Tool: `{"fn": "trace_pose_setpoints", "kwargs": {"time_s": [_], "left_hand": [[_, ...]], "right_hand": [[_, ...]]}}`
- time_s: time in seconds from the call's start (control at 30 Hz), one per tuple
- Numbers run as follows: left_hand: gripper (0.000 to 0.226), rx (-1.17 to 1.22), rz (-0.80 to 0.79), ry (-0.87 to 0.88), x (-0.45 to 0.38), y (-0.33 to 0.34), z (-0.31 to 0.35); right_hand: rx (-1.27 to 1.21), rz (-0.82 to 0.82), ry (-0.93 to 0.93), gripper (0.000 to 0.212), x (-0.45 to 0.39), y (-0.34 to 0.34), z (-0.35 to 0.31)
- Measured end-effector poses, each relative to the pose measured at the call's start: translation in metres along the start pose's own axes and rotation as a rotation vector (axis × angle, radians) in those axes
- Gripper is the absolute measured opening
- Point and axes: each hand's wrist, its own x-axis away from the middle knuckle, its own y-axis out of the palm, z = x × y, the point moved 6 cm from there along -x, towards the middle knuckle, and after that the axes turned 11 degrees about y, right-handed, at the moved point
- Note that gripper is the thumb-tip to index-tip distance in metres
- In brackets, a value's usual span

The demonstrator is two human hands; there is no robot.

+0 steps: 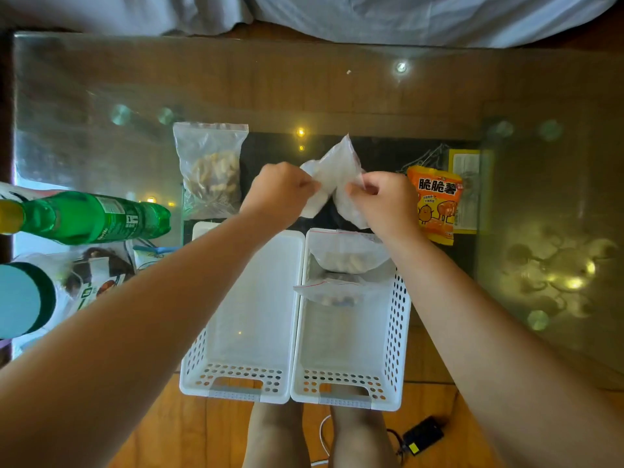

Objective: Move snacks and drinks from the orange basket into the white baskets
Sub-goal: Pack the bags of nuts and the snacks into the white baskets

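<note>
Glass counter [337, 96] over a wooden floor, and both hands are up above the far end of the two white baskets. Left hand [282, 190] and right hand [385, 201] each pinch a side of a clear bag [332, 170], held in the air between them. Left basket [243, 332] shows nothing inside; right basket [398, 332] holds two clear bags [344, 261] of snacks at its far end. Beyond, a bag of nuts [211, 170] lies flat on the left, an orange chip packet [435, 204] on the right, and a green bottle [91, 217] at the far left.
</note>
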Motion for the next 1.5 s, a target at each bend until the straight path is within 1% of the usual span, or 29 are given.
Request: {"fn": "trace_pose_setpoints", "kwargs": {"time_s": [0.03, 0.1, 0.17, 0.23, 0.3, 0.33, 0.5, 0.57, 0.67, 0.77, 0.83, 0.9, 0.97, 1.0, 1.1, 1.13, 1.2, 1.27, 1.33, 1.4, 1.5], "left_hand": [[0.038, 0.001, 0.055, -0.010, 0.000, -0.008, -0.006], [0.034, -0.026, 0.183, -0.029, 0.000, -0.028, -0.022], [0.034, -0.049, 0.244, -0.045, 0.002, -0.044, -0.032], [0.035, -0.069, 0.202, -0.022, 0.003, -0.045, -0.029], [0.032, -0.124, 0.143, 0.047, 0.007, -0.043, -0.014], [0.032, -0.142, 0.139, 0.084, 0.012, -0.043, -0.005], [0.032, -0.161, 0.208, 0.233, 0.062, -0.078, 0.030], [0.030, -0.209, 0.244, 0.319, 0.092, -0.094, 0.047], [0.025, -0.279, 0.299, 0.391, 0.136, -0.115, 0.070], [0.025, -0.314, 0.295, 0.441, 0.171, -0.124, 0.082], [0.025, -0.303, 0.288, 0.488, 0.193, -0.124, 0.088], [0.026, -0.286, 0.256, 0.529, 0.212, -0.115, 0.093], [0.028, -0.270, 0.219, 0.563, 0.226, -0.099, 0.095], [0.027, -0.265, 0.199, 0.569, 0.230, -0.090, 0.095], [0.020, -0.238, 0.121, 0.579, 0.239, -0.056, 0.092], [0.020, -0.231, 0.068, 0.572, 0.240, -0.042, 0.089], [0.023, -0.242, -0.115, 0.489, 0.236, -0.007, 0.079], [0.028, -0.341, -0.259, 0.448, 0.230, 0.031, 0.062], [0.030, -0.430, -0.369, 0.464, 0.227, 0.062, 0.053], [0.032, -0.470, -0.415, 0.475, 0.225, 0.085, 0.045], [0.028, -0.505, -0.418, 0.450, 0.222, 0.106, 0.035]], "right_hand": [[-0.025, 0.037, 0.048, 0.023, -0.003, -0.006, 0.006], [-0.076, 0.164, 0.118, 0.025, -0.008, -0.027, 0.021], [-0.086, 0.272, 0.141, 0.023, -0.009, -0.046, 0.031], [-0.077, 0.295, 0.144, 0.021, -0.007, -0.052, 0.030], [-0.063, 0.242, 0.113, 0.020, -0.003, -0.047, 0.023], [-0.058, 0.234, 0.096, 0.019, 0.002, -0.047, 0.019], [-0.132, 0.364, 0.021, 0.015, 0.051, -0.081, 0.008], [-0.169, 0.413, -0.025, 0.014, 0.079, -0.099, 0.001], [-0.252, 0.497, -0.073, 0.009, 0.123, -0.126, -0.006], [-0.259, 0.577, -0.091, 0.011, 0.163, -0.147, -0.002], [-0.260, 0.595, -0.107, 0.013, 0.185, -0.154, 0.006], [-0.259, 0.562, -0.115, 0.015, 0.202, -0.156, 0.016], [-0.244, 0.506, -0.128, 0.008, 0.216, -0.152, 0.026], [-0.230, 0.482, -0.136, 0.006, 0.221, -0.150, 0.030], [-0.187, 0.395, -0.136, 0.008, 0.232, -0.138, 0.042], [-0.165, 0.355, -0.125, 0.008, 0.233, -0.134, 0.046], [-0.070, 0.263, -0.123, 0.010, 0.232, -0.124, 0.054], [0.052, 0.173, -0.138, 0.014, 0.229, -0.112, 0.061], [0.139, 0.092, -0.156, 0.017, 0.227, -0.099, 0.066], [0.185, 0.014, -0.186, 0.018, 0.225, -0.082, 0.068], [0.233, -0.067, -0.224, 0.013, 0.221, -0.056, 0.069]]}}
